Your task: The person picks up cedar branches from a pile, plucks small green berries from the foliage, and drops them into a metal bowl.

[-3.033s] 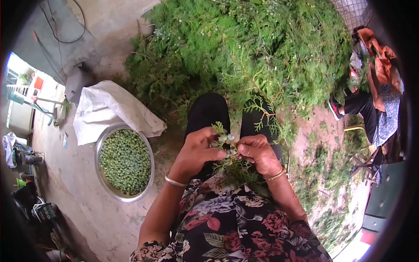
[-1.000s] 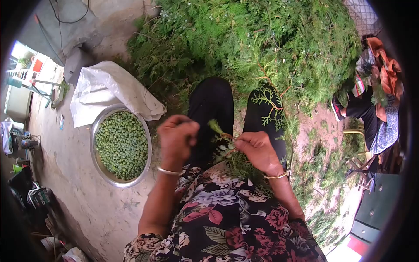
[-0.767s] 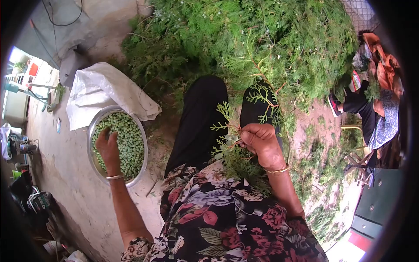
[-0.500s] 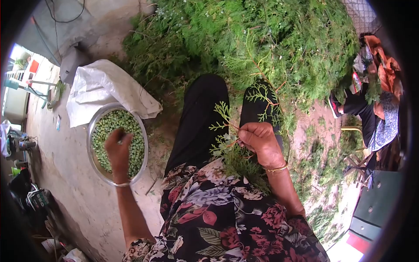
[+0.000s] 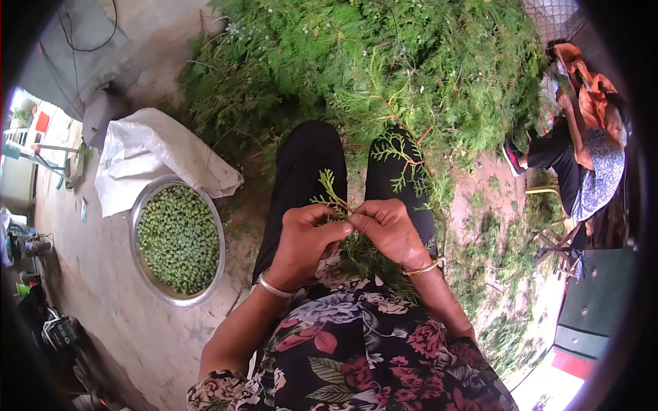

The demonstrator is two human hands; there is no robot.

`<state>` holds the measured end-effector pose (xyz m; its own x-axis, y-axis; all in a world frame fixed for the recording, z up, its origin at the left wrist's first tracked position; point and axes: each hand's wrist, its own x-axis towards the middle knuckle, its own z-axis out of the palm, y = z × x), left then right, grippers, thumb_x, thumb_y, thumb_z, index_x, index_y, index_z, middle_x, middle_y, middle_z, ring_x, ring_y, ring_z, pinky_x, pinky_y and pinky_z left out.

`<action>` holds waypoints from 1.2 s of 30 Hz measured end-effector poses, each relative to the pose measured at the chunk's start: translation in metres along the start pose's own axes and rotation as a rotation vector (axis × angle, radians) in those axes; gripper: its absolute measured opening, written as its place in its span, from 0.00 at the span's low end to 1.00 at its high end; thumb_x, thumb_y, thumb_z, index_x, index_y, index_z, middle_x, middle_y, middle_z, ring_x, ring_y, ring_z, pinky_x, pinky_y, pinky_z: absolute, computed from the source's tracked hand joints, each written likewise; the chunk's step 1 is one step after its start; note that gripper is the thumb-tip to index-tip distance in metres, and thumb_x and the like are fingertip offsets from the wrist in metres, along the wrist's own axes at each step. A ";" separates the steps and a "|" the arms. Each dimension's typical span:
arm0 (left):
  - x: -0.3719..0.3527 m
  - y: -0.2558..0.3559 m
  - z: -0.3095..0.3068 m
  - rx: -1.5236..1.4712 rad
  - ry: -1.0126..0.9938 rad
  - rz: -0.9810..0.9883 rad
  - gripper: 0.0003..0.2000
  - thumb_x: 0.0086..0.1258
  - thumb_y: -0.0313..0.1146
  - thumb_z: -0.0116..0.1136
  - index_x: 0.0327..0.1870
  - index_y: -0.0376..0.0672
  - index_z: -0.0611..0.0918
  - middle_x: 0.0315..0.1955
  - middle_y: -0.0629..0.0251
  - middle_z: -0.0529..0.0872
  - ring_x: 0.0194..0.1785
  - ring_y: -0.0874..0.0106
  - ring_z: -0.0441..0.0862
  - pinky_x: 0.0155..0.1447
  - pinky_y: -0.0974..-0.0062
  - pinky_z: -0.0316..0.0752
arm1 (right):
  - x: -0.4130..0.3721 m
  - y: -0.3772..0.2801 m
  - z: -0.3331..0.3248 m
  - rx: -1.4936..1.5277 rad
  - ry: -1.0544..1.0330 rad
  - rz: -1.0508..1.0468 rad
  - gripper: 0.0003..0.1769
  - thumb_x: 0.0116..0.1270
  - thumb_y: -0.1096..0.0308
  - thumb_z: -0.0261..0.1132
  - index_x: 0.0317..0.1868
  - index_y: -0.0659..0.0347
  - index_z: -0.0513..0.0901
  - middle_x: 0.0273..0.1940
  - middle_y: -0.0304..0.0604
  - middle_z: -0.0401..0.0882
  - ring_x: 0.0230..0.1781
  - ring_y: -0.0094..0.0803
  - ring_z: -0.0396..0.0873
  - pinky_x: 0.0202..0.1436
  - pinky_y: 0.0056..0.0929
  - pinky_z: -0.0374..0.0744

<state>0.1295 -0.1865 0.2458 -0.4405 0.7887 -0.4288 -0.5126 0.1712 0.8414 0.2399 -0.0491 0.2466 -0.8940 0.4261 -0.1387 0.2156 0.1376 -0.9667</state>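
A green evergreen sprig [image 5: 330,190] rises from between my two hands, above my lap. My right hand [image 5: 389,233] is closed and pinches its stem. Closed too, my left hand [image 5: 301,243] has thumb and forefinger pressed to the same sprig, touching the right fingertips. Whether a small cone is between those fingers is hidden. On the floor to the left stands a metal basin [image 5: 137,264] full of small green cones [image 5: 179,236]. Loose sprigs [image 5: 367,255] lie in my lap below the hands.
A large heap of cut evergreen branches [image 5: 384,75] spreads in front of my knees, one branch reaching over my right leg. Beside the basin lies a white woven sack [image 5: 147,154]. Another person [image 5: 582,157] sits at the far right, near a green box-like thing [image 5: 593,301].
My left hand has left the basin and come right to meet my right hand at the sprig. The right hand has shifted slightly and still grips the sprig.
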 end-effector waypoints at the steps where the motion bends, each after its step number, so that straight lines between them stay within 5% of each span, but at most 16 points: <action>1: 0.000 -0.001 -0.002 -0.002 -0.001 -0.001 0.08 0.59 0.28 0.64 0.33 0.33 0.81 0.23 0.68 0.80 0.22 0.84 0.73 0.20 0.86 0.62 | 0.000 0.001 0.001 -0.001 0.001 0.002 0.07 0.63 0.75 0.62 0.29 0.69 0.81 0.18 0.34 0.73 0.22 0.15 0.66 0.24 0.21 0.66; 5: -0.005 0.001 -0.038 -0.046 0.127 0.028 0.05 0.60 0.27 0.61 0.35 0.36 0.81 0.23 0.65 0.80 0.21 0.85 0.71 0.17 0.87 0.59 | 0.001 -0.002 -0.005 0.009 0.048 -0.030 0.06 0.63 0.75 0.62 0.29 0.68 0.81 0.19 0.33 0.74 0.22 0.14 0.66 0.24 0.20 0.67; 9: -0.021 -0.003 -0.126 -0.521 0.050 0.102 0.10 0.62 0.23 0.55 0.44 0.35 0.79 0.28 0.60 0.81 0.24 0.81 0.74 0.18 0.85 0.65 | 0.009 -0.002 -0.030 0.148 0.177 0.001 0.07 0.64 0.75 0.62 0.29 0.68 0.82 0.21 0.32 0.76 0.22 0.14 0.68 0.25 0.18 0.68; 13: -0.051 0.010 -0.173 -0.034 0.506 0.434 0.14 0.60 0.22 0.54 0.48 0.30 0.79 0.31 0.57 0.83 0.33 0.70 0.80 0.40 0.77 0.77 | 0.010 -0.011 -0.026 0.236 0.152 0.048 0.07 0.65 0.75 0.61 0.29 0.67 0.82 0.21 0.31 0.75 0.20 0.13 0.66 0.23 0.15 0.64; 14: -0.059 0.008 -0.192 0.342 0.705 0.426 0.18 0.58 0.22 0.56 0.52 0.31 0.78 0.36 0.52 0.84 0.36 0.66 0.82 0.45 0.72 0.78 | 0.011 -0.007 -0.023 0.291 0.159 0.035 0.08 0.66 0.74 0.60 0.29 0.66 0.82 0.21 0.33 0.76 0.17 0.12 0.62 0.20 0.15 0.59; 20: -0.052 0.018 -0.137 0.969 0.814 0.388 0.25 0.52 0.23 0.67 0.55 0.35 0.77 0.43 0.49 0.84 0.46 0.63 0.83 0.51 0.70 0.77 | 0.014 -0.008 -0.015 0.432 0.161 0.074 0.08 0.67 0.72 0.60 0.29 0.65 0.81 0.21 0.35 0.77 0.14 0.12 0.58 0.17 0.14 0.55; 22: -0.033 0.014 -0.091 0.367 0.338 0.348 0.23 0.54 0.24 0.67 0.54 0.35 0.77 0.43 0.54 0.84 0.43 0.70 0.82 0.46 0.75 0.78 | 0.016 -0.008 -0.013 0.453 0.154 0.077 0.09 0.67 0.72 0.60 0.29 0.65 0.81 0.21 0.36 0.77 0.14 0.12 0.58 0.17 0.14 0.55; 25: -0.010 0.019 -0.026 0.125 0.105 0.344 0.18 0.55 0.24 0.64 0.49 0.33 0.80 0.38 0.60 0.84 0.39 0.75 0.82 0.42 0.78 0.77 | 0.013 -0.008 -0.013 0.406 0.154 0.058 0.08 0.66 0.72 0.61 0.30 0.65 0.82 0.22 0.35 0.77 0.14 0.12 0.58 0.17 0.14 0.55; 30: 0.019 0.015 -0.007 0.401 -0.148 0.251 0.07 0.62 0.30 0.63 0.32 0.34 0.81 0.20 0.65 0.82 0.19 0.73 0.74 0.25 0.73 0.66 | 0.010 -0.011 -0.017 0.348 0.125 0.071 0.06 0.65 0.75 0.62 0.31 0.67 0.83 0.22 0.31 0.77 0.21 0.13 0.66 0.23 0.15 0.64; 34: 0.011 0.033 -0.025 0.958 -0.192 0.545 0.06 0.62 0.28 0.60 0.31 0.34 0.80 0.17 0.58 0.78 0.21 0.75 0.76 0.28 0.75 0.69 | 0.005 -0.005 -0.014 0.155 0.053 0.009 0.06 0.65 0.74 0.62 0.30 0.66 0.83 0.21 0.32 0.77 0.21 0.14 0.68 0.24 0.15 0.66; 36: 0.006 0.029 -0.038 0.968 -0.128 0.524 0.07 0.62 0.29 0.60 0.30 0.34 0.80 0.18 0.59 0.79 0.21 0.75 0.76 0.28 0.74 0.69 | 0.007 0.006 -0.015 0.290 0.140 -0.028 0.07 0.65 0.73 0.62 0.30 0.64 0.83 0.20 0.32 0.76 0.20 0.14 0.67 0.23 0.15 0.65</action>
<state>0.0835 -0.1994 0.2552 -0.3264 0.9442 0.0453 0.5319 0.1438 0.8345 0.2404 -0.0315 0.2435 -0.8310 0.5473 -0.0999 0.0531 -0.1007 -0.9935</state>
